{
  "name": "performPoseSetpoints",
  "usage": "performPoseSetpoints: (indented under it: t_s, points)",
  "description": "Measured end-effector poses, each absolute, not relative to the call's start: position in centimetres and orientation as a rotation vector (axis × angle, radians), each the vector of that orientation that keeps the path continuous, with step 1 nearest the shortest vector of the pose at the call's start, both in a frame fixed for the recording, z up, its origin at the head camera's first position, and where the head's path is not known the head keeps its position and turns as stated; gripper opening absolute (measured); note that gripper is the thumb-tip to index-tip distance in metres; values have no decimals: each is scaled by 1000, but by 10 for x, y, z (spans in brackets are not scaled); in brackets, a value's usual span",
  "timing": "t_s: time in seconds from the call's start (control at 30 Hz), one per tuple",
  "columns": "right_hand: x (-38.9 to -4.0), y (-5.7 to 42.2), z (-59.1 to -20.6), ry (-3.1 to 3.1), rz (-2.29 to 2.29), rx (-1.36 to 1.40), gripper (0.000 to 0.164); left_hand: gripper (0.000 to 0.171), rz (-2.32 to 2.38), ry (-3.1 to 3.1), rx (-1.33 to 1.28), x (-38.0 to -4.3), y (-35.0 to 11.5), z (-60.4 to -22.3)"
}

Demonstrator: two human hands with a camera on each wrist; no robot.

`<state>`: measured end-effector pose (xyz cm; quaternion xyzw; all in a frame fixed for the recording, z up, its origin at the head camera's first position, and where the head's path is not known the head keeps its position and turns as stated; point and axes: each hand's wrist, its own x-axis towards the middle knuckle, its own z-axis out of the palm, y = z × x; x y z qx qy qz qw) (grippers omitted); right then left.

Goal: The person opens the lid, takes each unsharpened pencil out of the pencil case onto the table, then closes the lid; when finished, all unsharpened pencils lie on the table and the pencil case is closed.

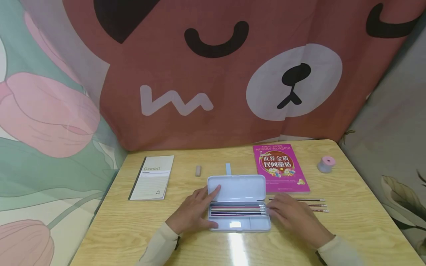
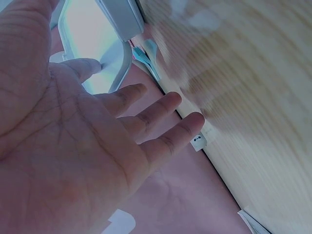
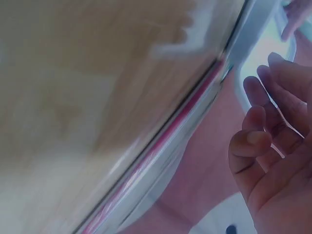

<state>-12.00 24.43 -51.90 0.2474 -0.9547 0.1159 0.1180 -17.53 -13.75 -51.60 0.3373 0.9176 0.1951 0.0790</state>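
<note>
An unlatched pencil case (image 1: 236, 188), pale blue-white, lies with its lid raised in the middle of the table. Inside it several pencils (image 1: 236, 211) lie side by side, their eraser ends to the right. My left hand (image 1: 191, 211) rests at the case's left end, index finger against the lid and thumb by the front edge; the left wrist view shows its other fingers extended. By the case's right end is my right hand (image 1: 293, 218), fingers loosely bent with nothing visible between them in the right wrist view. Loose pencils (image 1: 316, 200) lie on the table beyond it.
Behind the right hand lies a pink book (image 1: 281, 173), with a pink-topped roll (image 1: 326, 164) to its right. A notebook (image 1: 151, 177) is at the left, and a small eraser-like block (image 1: 198, 170) lies behind the case. A blue strip (image 1: 228, 169) sticks out behind the lid.
</note>
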Motion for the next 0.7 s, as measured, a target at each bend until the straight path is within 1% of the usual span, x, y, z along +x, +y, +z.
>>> performPoseSetpoints:
  t_s: [0.07,0.27,0.5,0.6,0.7]
  points:
    - [-121,235,-523,-2745,340,788,15,121,585,2745,1006,-176,-138,-516]
    - [-127,214,-528,-2719,412,858,20,121,571,2746,996,-176,-138,-516]
    - [-130,197,-524,-2766,345,837,25,122,561,2751,989,-177,-137,-518]
    - [-132,191,-524,-2779,257,839,23,123,559,2748,986,-177,-137,-518]
    - [-133,187,-525,-2759,191,858,16,122,564,2747,987,-177,-137,-519]
